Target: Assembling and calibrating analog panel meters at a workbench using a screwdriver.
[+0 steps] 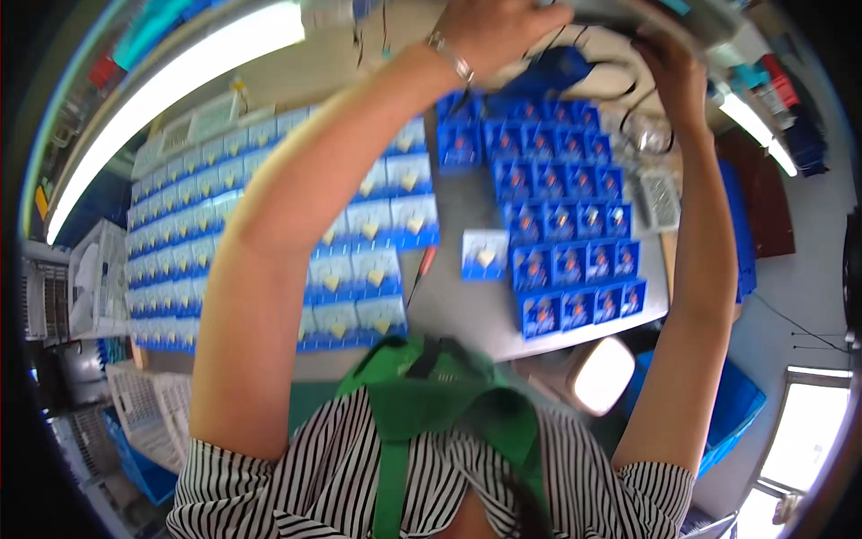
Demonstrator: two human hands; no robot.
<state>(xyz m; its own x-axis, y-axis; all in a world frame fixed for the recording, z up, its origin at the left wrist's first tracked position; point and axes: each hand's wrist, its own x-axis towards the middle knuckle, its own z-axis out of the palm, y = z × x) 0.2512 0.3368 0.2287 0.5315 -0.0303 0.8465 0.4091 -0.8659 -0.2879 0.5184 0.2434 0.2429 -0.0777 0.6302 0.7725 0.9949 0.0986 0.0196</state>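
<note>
Both my arms are raised toward the top edge of the picture. My left hand (pixel 503 34), with a bracelet at its wrist, has its fingers curled at a grey, blurred object (pixel 620 13) that the top edge cuts off. On the other side of it, my right hand (pixel 675 76) reaches up with bent fingers, partly in shadow. What the two hands grip cannot be made out. Below them on the table (pixel 458 310) stand rows of open blue boxes (pixel 540 314) with small parts inside. One blue box with a white face (pixel 485 242) stands apart beside them.
Many blue boxes with white faces (pixel 370 216) fill the table's left side. A red-handled screwdriver (pixel 426 261) lies between the groups. A dark blue object (pixel 549 74) with black straps or cables sits at the back. White crates (pixel 148 404) stand lower left, a blue bin (pixel 732 404) lower right.
</note>
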